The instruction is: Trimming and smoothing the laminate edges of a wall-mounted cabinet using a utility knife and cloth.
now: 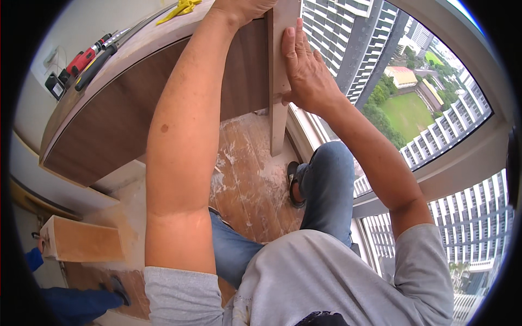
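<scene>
A long narrow wooden board (279, 60) stands upright against the end of a brown wood-panelled cabinet (136, 103), beside the window. Against its right side lies my right hand (311, 73), open, with fingers stretched upward along the board and the thumb lower down near its face. My left hand (244, 7) reaches to the board's upper left side at the top edge of the picture. Its fingers are mostly cut off there, so their grip does not show. The board's lower end (277, 144) hangs over the floor between my arms.
On the cabinet top lie a yellow tool (182, 10), a red power tool (81, 61) and a black-handled tool (95, 68). The window (435, 92) borders my right. Dusty wooden flooring (244, 179) lies below. At lower left, a person in blue (81, 304) touches a wooden box (89, 242).
</scene>
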A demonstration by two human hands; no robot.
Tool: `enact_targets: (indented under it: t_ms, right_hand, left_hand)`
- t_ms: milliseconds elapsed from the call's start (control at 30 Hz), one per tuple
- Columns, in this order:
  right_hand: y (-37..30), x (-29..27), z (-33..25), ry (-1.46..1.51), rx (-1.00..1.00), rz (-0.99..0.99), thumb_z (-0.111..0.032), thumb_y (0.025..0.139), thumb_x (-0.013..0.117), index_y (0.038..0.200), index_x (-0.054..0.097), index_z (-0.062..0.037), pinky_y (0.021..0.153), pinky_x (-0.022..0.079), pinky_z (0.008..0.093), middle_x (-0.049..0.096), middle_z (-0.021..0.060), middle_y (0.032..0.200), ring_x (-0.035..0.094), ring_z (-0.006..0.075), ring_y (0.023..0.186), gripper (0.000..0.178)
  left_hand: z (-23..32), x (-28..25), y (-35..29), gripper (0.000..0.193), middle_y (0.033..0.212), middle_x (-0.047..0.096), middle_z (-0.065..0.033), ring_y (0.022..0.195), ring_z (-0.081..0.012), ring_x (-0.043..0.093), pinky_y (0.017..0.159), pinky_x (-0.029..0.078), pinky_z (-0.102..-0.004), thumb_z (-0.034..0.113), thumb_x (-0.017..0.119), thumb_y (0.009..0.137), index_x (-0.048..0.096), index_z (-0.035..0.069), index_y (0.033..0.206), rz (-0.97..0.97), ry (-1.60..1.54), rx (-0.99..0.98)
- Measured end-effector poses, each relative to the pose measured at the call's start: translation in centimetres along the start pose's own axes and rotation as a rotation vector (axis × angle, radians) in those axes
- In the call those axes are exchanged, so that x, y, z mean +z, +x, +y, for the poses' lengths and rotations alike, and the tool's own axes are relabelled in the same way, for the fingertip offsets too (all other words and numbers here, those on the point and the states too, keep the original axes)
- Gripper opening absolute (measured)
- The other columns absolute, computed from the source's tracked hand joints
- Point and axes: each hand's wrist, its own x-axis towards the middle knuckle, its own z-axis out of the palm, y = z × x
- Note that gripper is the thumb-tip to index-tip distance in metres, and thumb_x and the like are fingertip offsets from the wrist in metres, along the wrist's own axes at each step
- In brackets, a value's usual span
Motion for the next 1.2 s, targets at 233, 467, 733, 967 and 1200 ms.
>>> enact_targets:
  t_ms: [233, 467, 733, 967, 1200]
  right_hand:
    - [0.1, -0.6, 0.0, -0.036, 0.018, -0.047, -0.019, 0.06, 0.099, 0.165, -0.007, -0.0093, 0.12, 0.035, 0.0638, -0.001, 0.0303, 0.171, 0.019, 0.0464, 0.157, 0.15]
    - [0.1, -0.4, 0.1, -0.048, 0.032, -0.026, -0.005, 0.074, 0.086, 0.167, 0.001, -0.0086, 0.119, 0.031, 0.0685, 0.001, 0.0246, 0.173, 0.01, 0.0417, 0.16, 0.125]
    - [0.1, -0.1, 0.3, -0.009, 0.063, -0.043, -0.017, 0.06, 0.099, 0.166, 0.004, -0.0086, 0.119, 0.036, 0.0665, 0.001, 0.0222, 0.173, 0.009, 0.0418, 0.16, 0.143]
    - [0.2, 0.2, 0.3, 0.045, 0.054, -0.01, -0.014, 0.057, 0.099, 0.167, 0.005, -0.0109, 0.116, 0.04, 0.0665, 0.002, 0.0229, 0.173, 0.012, 0.0421, 0.16, 0.144]
    - [0.4, 1.0, -0.4, -0.008, 0.073, 0.012, -0.013, 0.062, 0.096, 0.166, 0.004, -0.0086, 0.114, 0.037, 0.0688, 0.001, 0.0247, 0.173, 0.013, 0.0457, 0.159, 0.139]
  left_hand:
    - [0.0, 0.5, -0.2, 0.036, 0.109, 0.071, -0.0116, 0.093, -0.0127, 0.068, 0.078, 0.057, -0.0246, 0.014, 0.068, 0.101, 0.058, -0.009, 0.127, 0.021, -0.059, -0.081]
    - [0.7, 0.5, -0.2, 0.033, 0.104, 0.072, -0.0087, 0.085, -0.0132, 0.07, 0.075, 0.057, -0.0253, 0.014, 0.068, 0.102, 0.059, -0.006, 0.126, 0.031, -0.033, -0.111]
    - [1.1, 1.0, -0.2, 0.032, 0.102, 0.072, -0.0083, 0.087, -0.0125, 0.069, 0.075, 0.057, -0.0259, 0.015, 0.069, 0.101, 0.06, -0.005, 0.124, 0.057, 0.012, -0.124]
    - [0.2, 0.4, 0.1, 0.031, 0.099, 0.07, -0.0072, 0.083, -0.0122, 0.068, 0.073, 0.057, -0.0261, 0.015, 0.069, 0.101, 0.06, -0.006, 0.122, 0.041, -0.056, -0.116]
    - [1.8, 0.8, -0.6, 0.036, 0.1, 0.07, -0.0106, 0.085, -0.0145, 0.068, 0.076, 0.057, -0.0278, 0.016, 0.07, 0.101, 0.059, -0.009, 0.124, 0.075, 0.005, -0.165]
